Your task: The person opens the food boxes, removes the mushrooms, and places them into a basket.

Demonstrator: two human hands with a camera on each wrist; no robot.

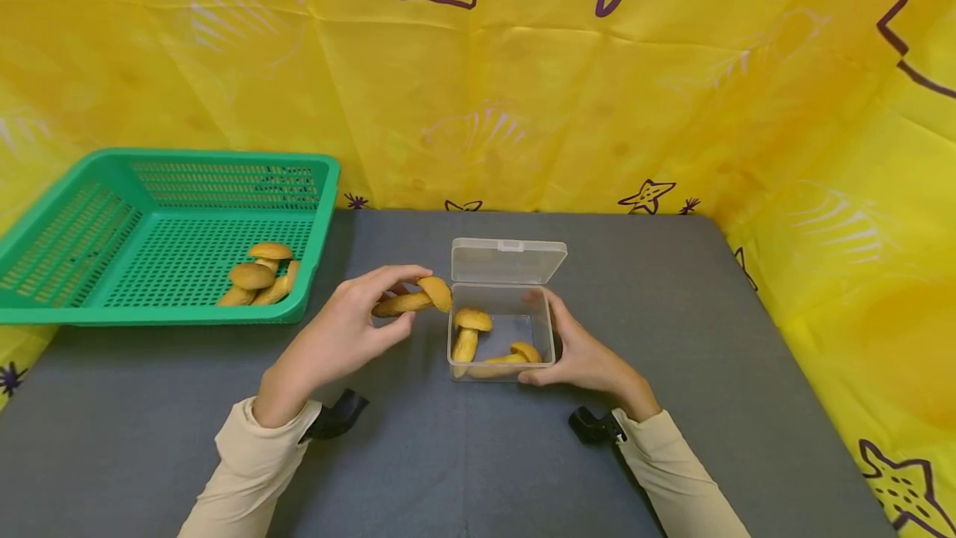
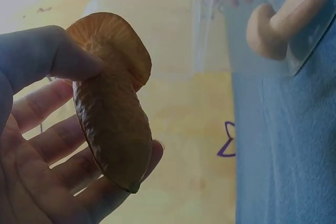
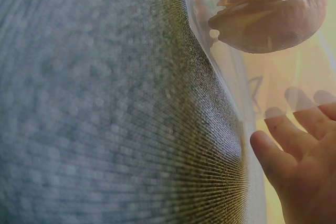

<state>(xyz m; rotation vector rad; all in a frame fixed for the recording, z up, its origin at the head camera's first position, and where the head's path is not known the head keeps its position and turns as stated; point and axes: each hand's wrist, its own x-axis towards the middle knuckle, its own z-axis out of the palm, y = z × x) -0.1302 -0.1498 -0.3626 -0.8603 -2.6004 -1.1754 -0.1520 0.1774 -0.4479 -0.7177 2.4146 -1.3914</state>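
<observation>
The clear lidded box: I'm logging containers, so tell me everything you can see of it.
The box is see-through and looks like plastic, rectangular with rounded corners. Its lid stands open at the far side, a small tab on its edge. It sits upright on the gray table, right of the green basket, with two mushrooms inside. The right hand holds its right side; whether the mushroom in the left hand touches it is unclear.
</observation>
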